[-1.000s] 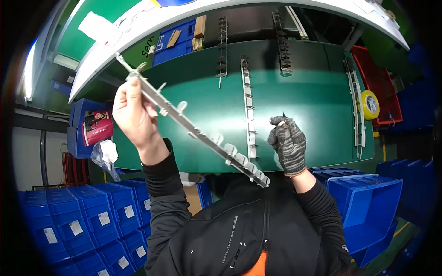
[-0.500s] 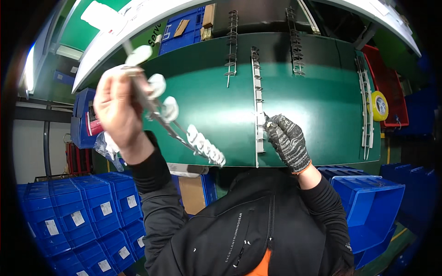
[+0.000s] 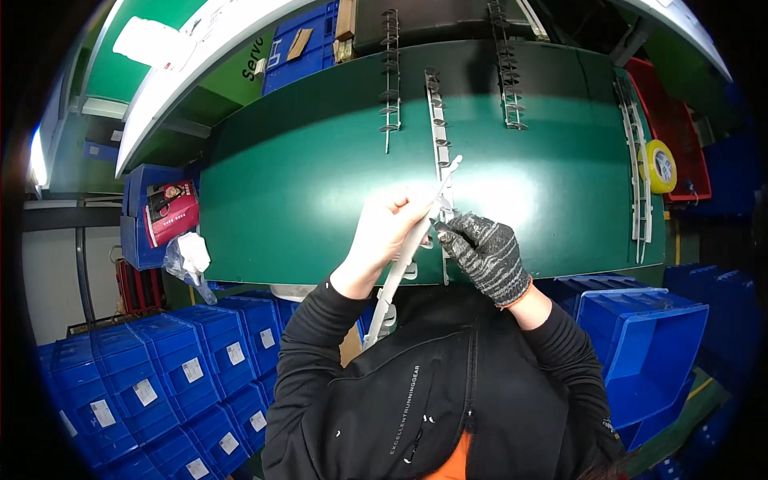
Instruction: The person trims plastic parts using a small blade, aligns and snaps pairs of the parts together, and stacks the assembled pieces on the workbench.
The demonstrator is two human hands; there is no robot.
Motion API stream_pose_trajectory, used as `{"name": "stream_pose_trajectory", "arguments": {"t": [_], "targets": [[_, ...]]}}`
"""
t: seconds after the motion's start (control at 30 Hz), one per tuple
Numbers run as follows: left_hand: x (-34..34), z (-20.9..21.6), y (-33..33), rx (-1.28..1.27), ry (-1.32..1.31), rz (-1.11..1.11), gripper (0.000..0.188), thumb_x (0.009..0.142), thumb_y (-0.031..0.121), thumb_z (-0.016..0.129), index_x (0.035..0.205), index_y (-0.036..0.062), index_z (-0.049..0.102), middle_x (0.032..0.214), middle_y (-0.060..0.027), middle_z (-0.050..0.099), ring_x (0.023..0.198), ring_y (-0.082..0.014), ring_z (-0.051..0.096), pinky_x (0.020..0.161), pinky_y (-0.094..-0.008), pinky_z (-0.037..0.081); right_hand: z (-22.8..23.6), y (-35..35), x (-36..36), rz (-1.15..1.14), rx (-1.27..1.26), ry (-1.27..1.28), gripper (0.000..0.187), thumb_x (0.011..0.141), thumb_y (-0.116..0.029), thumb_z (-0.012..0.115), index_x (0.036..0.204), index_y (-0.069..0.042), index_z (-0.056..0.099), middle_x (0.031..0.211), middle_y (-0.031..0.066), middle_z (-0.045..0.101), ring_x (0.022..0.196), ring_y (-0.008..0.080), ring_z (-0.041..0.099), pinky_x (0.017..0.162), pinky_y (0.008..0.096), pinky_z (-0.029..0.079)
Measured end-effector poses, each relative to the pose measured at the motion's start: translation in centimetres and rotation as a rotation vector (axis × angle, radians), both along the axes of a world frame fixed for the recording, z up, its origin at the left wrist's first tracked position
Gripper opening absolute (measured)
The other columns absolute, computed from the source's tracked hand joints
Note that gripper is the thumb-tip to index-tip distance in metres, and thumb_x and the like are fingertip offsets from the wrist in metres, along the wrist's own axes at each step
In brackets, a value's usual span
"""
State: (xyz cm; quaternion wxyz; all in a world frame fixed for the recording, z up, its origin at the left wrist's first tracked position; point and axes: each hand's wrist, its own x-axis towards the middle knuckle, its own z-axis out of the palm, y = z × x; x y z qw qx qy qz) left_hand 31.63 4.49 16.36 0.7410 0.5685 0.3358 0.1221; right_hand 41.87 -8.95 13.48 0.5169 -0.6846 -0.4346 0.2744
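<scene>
Fingers of bare left hand (image 3: 390, 232) wrapped round a long white clip strip (image 3: 406, 260), held slanted above green table (image 3: 304, 184). Gloved right hand (image 3: 482, 254) pinches strip's upper part w/ fingertips. 1 more strip (image 3: 438, 152) lies flat just behind; blue bins (image 3: 168, 376) below-left.

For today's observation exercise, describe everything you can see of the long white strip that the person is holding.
The white clip strip is a long, narrow bar, plastic by its look, with small hook-like tabs along its length. It tilts from low near the person's chest up towards the green table. The bare left hand grips its upper half; the gloved right hand pinches it near the top.
</scene>
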Motion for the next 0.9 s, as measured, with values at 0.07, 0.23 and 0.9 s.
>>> {"name": "stream_pose_trajectory", "arguments": {"t": [0.07, 0.23, 0.9], "targets": [[0.0, -0.2, 0.1, -0.01, -0.014, -0.009, 0.017, 0.084, 0.016, 0.059, 0.085, -0.0011, 0.059, 0.067, -0.0029, 0.058, 0.048, -0.0076, 0.053, 0.045, -0.0187, 0.046, 0.0, -0.1, 0.2, 0.004, 0.008, -0.012, 0.017, 0.08, -0.019, 0.062, 0.085, -0.003, 0.063, 0.069, 0.0126, 0.059, 0.06, 0.0234, 0.059, 0.056, 0.032, 0.045], [0.2, 0.0, 0.1, -0.039, 0.023, -0.071, 0.02, 0.085, 0.019, 0.057, 0.085, -0.0004, 0.06, 0.067, -0.0021, 0.058, 0.047, -0.0056, 0.052, 0.045, -0.0179, 0.045, 0.0, -0.2, 1.0, 0.049, -0.009, -0.076, 0.017, 0.08, -0.016, 0.062, 0.086, -0.001, 0.063, 0.07, 0.011, 0.06, 0.06, 0.0211, 0.059, 0.057, 0.0299, 0.045], [-0.3, -0.9, -0.2, -0.009, 0.015, -0.12, 0.023, 0.085, 0.022, 0.053, 0.085, 0.001, 0.061, 0.07, 0.0002, 0.056, 0.054, -0.0038, 0.052, 0.047, -0.0169, 0.044, 0.3, -0.3, 0.8, 0.092, 0.006, 0.173, 0.02, 0.078, -0.018, 0.065, 0.093, -0.003, 0.065, 0.062, 0.0109, 0.059, 0.053, 0.0165, 0.055, 0.052, 0.0301, 0.043]]}}
